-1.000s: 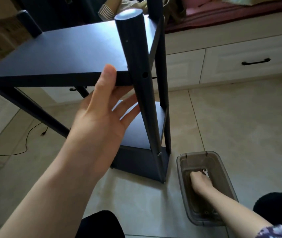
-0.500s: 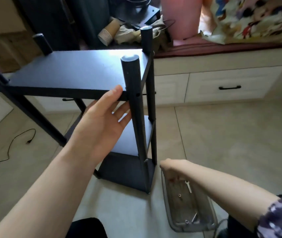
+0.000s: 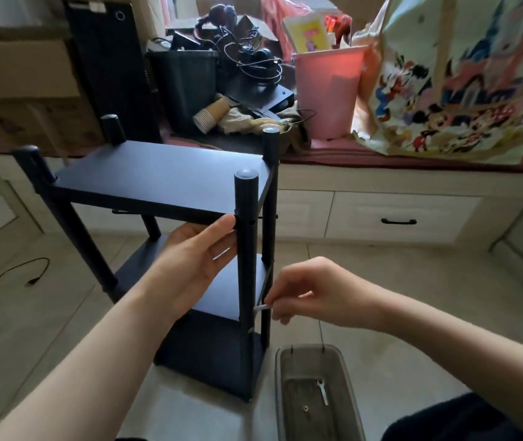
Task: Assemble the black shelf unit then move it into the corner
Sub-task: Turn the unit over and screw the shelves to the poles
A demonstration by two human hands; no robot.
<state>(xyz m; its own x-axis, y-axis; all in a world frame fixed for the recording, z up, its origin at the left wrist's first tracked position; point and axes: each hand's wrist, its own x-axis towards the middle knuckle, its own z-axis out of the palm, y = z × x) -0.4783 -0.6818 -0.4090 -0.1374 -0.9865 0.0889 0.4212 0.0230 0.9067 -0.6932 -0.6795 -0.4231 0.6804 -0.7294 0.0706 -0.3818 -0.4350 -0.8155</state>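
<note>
The black shelf unit (image 3: 158, 176) stands upright on the tiled floor, with three boards between four round posts. My left hand (image 3: 198, 256) is under the front edge of the top board, fingers spread, fingertips against the board beside the near right post (image 3: 245, 237). My right hand (image 3: 301, 291) hovers right of that post at the height of the middle board and pinches a small silver metal piece (image 3: 261, 307), which looks like a screw, with its tip pointing at the post.
A clear plastic tray (image 3: 350, 386) on the floor near my right knee holds a small wrench (image 3: 322, 389) and a washer. Behind the shelf is a window bench with drawers (image 3: 396, 218), cluttered with a pink bin, bags and cardboard boxes. A black cable (image 3: 15, 278) lies at left.
My right hand has come up out of the tray with the small metal piece and moved to the near right post. The view has tilted upward. The left hand stays at the top board.
</note>
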